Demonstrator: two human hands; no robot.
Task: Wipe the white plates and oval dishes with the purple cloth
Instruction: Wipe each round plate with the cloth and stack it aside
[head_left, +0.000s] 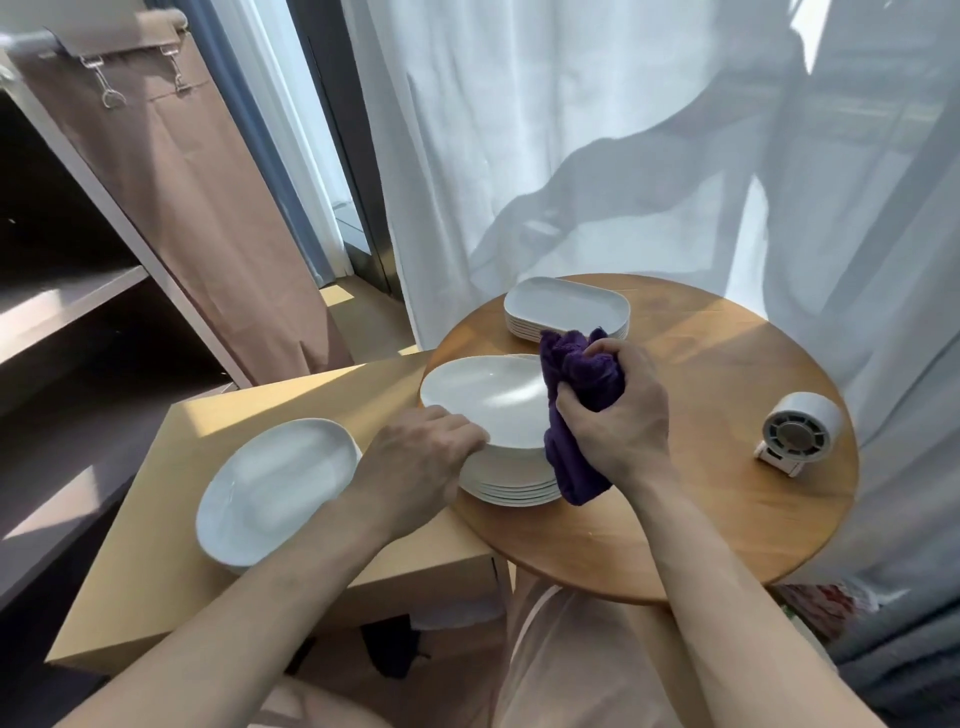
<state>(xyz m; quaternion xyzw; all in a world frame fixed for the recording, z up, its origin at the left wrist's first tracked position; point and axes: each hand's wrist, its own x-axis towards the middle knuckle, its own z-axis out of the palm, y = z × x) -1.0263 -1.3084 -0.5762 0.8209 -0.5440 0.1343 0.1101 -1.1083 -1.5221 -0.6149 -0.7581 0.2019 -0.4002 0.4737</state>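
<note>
Two hands: both come in from the lower edge on bare forearms and meet at the plate stack (511, 491) on the round worktop (727, 493).
Right grip: the right hand (618, 410) is closed in a fist round the purple cloth (584, 371), knuckles up and the wrist bent a little inward.
Cloth against grip: a bunched end stands out above the fist, and a longer tail hangs below it, down past the right side of the stack. The cloth lies against the right edge of the top plate (483, 400).
Left grip: the left hand (415, 462) has its fingers curled over the near left rim of the top plate and holds it, the back of the hand towards the camera.
Top plate: it seems to be tipped up off the plates beneath, though the angle makes this hard to judge.
Hidden: the left thumb is out of sight under the hand. The right palm is covered by cloth. The right part of the top plate sits behind the fist and cloth, and the stack's near left side sits behind the left hand.
Oval dishes: a second stack (563, 306) sits at the far side of the round worktop, its near right corner covered by the cloth's upper end.
Single dish: one white dish (270, 488) lies alone on the square worktop (249, 415), just left of the left forearm, which crosses its near edge.
Also there: a small white fan (797, 431) stands on the right of the round worktop, well apart from the plates, and a white curtain (571, 130) hangs behind.
</note>
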